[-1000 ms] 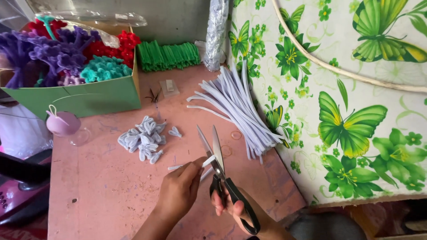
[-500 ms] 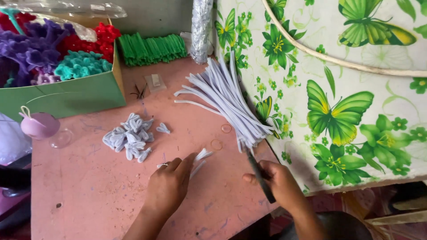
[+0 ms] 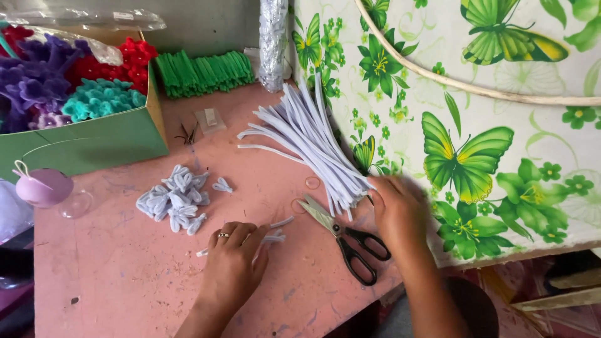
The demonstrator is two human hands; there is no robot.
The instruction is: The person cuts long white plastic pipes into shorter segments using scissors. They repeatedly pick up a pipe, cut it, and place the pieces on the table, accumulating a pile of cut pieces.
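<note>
1. Left hand (image 3: 233,260) lies palm-down on the pink worn tabletop (image 3: 113,281), fingers curled over a short cut piece of white fuzzy pipe cleaner (image 3: 275,230). It pins the piece rather than pinching it; the piece's ends stick out on both sides of the fingers.
2. Right hand (image 3: 397,209) is at the near end of the loose bundle of long white pipe cleaners (image 3: 313,144). Motion blur, so I cannot tell whether the fingers have closed on a stem or only touch the bundle.
3. Black-handled scissors (image 3: 344,235) lie flat on the table between the hands, blades shut, nobody holding them.
4. Handling, judged: the stems look very light, with a fuzzy and therefore grippy surface. They probably bend easily and keep the bend.
5. Where to grip: a single stem is best pinched near its end with fingertips. A mid-bundle grab would likely drag the neighbours along.
6. Heap of small folded white pipe-cleaner loops (image 3: 175,200) sits left of the hands.
7. Green cardboard box of coloured chenille flowers (image 3: 94,141) stands at the far left.
</note>
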